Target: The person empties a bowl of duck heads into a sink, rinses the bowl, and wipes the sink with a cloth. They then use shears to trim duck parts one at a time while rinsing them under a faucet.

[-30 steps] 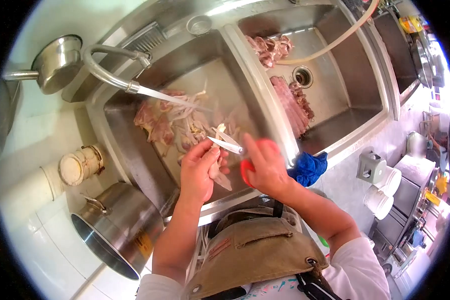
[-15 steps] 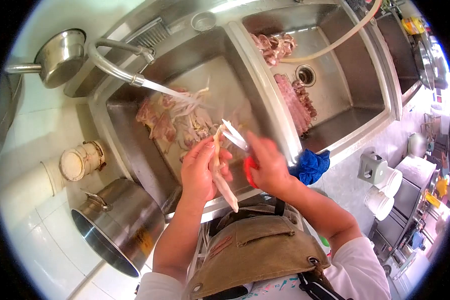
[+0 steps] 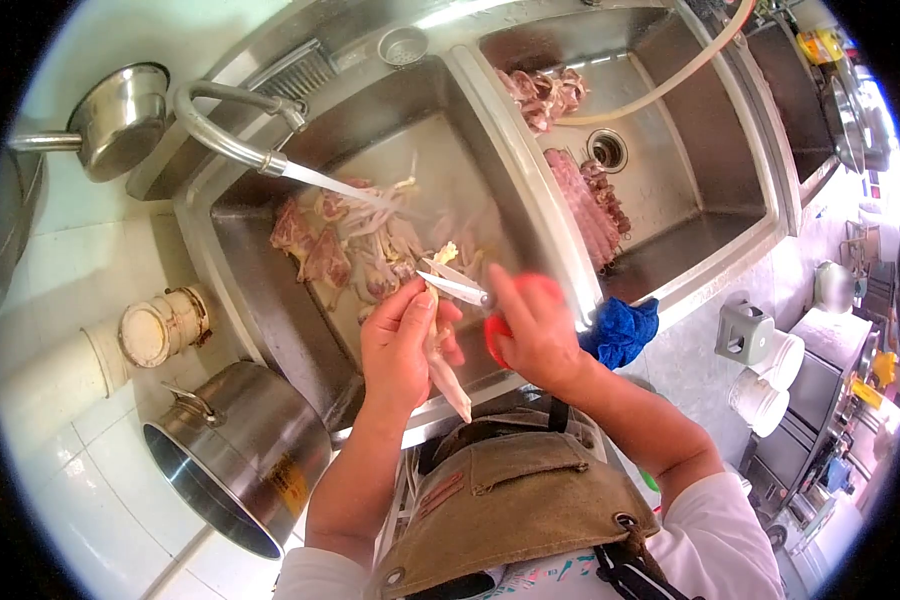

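My left hand (image 3: 400, 340) is closed around a long, pale poultry piece (image 3: 448, 385), whose lower end hangs toward the sink's front edge. A yellowish bit (image 3: 446, 254) shows at the top, by the blades. In my right hand (image 3: 542, 335) are red-handled scissors (image 3: 460, 288), their blades parted around the upper part of the piece, just above my left fingers. Below both hands, the left sink basin (image 3: 270, 290) holds pale and reddish poultry pieces (image 3: 385, 245) in water. A stream runs onto them from the curved faucet (image 3: 210, 125).
In the right basin (image 3: 660, 200) lie dark red meat pieces (image 3: 542, 97) and pink meat strips (image 3: 582, 205) near the drain (image 3: 607, 150). A blue cloth (image 3: 622, 333) hangs on the front rim. A large steel pot (image 3: 250, 440) stands at left, below a saucepan (image 3: 125, 110).
The scissor blades have moved slightly down the piece toward my left fingers. The top of the piece now appears as a yellowish bit bent to the right above the blades.
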`<state>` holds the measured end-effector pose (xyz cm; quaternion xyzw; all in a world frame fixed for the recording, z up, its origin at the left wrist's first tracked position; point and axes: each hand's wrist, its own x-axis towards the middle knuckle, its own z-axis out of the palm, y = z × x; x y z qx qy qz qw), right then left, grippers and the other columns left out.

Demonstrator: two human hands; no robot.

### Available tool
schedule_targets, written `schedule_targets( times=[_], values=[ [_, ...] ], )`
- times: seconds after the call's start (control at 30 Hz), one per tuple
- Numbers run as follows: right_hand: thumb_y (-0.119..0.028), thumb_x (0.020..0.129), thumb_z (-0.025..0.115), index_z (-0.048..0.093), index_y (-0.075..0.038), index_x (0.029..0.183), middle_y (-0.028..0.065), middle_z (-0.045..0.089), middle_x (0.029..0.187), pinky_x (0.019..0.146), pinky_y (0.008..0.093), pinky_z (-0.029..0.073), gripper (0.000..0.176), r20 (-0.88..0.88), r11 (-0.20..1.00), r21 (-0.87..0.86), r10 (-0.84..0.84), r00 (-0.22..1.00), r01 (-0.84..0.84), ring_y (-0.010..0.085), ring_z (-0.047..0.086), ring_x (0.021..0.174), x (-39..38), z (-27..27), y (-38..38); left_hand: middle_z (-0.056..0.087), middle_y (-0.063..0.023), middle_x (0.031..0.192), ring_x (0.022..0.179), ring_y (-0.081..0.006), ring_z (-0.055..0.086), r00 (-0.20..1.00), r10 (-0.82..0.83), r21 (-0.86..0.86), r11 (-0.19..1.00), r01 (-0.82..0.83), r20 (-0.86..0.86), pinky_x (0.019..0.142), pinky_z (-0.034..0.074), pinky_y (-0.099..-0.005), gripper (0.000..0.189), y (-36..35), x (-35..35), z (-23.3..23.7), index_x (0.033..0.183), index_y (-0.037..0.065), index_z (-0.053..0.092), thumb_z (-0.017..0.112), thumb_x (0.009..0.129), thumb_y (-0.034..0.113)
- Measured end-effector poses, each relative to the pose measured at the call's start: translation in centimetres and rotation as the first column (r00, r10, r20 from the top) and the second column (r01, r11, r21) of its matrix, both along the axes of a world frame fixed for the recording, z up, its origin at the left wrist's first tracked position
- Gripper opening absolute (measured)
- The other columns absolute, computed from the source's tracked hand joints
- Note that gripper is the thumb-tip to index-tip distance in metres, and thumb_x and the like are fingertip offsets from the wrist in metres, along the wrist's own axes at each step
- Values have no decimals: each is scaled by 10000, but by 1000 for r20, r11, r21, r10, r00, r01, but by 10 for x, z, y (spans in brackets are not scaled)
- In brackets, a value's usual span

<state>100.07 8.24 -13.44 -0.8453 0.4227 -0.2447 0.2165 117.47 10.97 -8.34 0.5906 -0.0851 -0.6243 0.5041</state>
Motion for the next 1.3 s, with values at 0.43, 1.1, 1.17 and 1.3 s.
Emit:
schedule_targets(
  times=[0.43,1.1,1.17,1.3],
  values=[
    [-29,662,683,487,-27,1280,153,574,866,577,381,512,649,241,983,181,-77,968,33,312,597,664,0,-9,2,619,-121,807,594,-177,578,999,-11,-5,1000,11,47,485,524,-345,238,0,0,4,1065,-6,571,546,917,178],
    [-86,587,729,506,14,1248,94,516,793,566,364,494,705,-8,989,-73,130,992,-130,256,561,681,-14,20,-31,384,33,570,430,-101,397,961,-1,55,998,17,-276,487,456,-320,172,-11,20,6,899,31,569,496,918,186],
    [-89,591,728,508,10,1246,93,516,797,565,361,495,698,-17,988,-88,124,992,-125,253,561,682,-14,20,-31,382,32,565,430,-103,396,955,-18,55,998,35,-297,487,452,-323,175,-12,20,8,896,24,569,501,913,184],
    [-91,593,726,512,1,1246,87,516,802,558,356,494,693,-38,987,-100,120,992,-123,248,559,676,-14,20,-32,377,32,559,426,-104,392,949,-20,48,998,37,-315,488,438,-327,181,-12,20,10,887,16,570,507,909,183]
  ],
)
